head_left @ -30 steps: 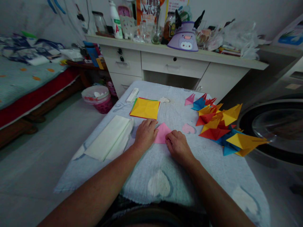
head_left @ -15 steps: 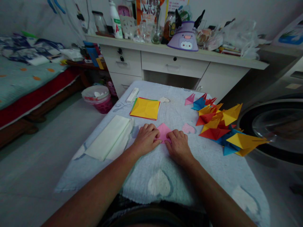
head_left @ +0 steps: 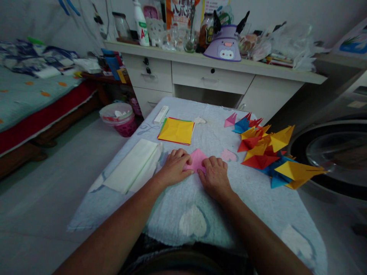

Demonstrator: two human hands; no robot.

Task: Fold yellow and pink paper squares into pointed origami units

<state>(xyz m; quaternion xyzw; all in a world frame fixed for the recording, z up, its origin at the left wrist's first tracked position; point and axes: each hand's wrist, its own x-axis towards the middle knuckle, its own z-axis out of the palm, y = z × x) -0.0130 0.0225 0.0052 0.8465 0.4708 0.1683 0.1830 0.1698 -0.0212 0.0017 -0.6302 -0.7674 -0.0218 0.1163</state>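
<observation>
A folded piece of pink paper [head_left: 197, 158] lies on the cloth-covered table, its pointed top facing away from me. My left hand [head_left: 178, 165] grips its left side with curled fingers and thumb. On the opposite side, my right hand [head_left: 214, 172] has its fingers bent over the paper's right edge, the thumb near the bottom edge. Both hands hide the side corners. Beyond them sits a stack of square paper [head_left: 176, 131], yellow on top, with green and red edges showing. Folded paper cranes [head_left: 260, 147] in red, yellow, blue and pink are heaped to the right.
A white folded packet [head_left: 134, 166] lies left of my hands, and a small white box [head_left: 161, 115] near the far left corner. A cluttered white desk [head_left: 212, 72] stands behind the table [head_left: 195, 223]. A pink bin [head_left: 123, 124] is on the floor at left, a washing machine [head_left: 338, 152] at right.
My left hand has shifted slightly left along the pink paper, uncovering a bit more of it. The right hand has hardly moved. The whole view has shifted very slightly.
</observation>
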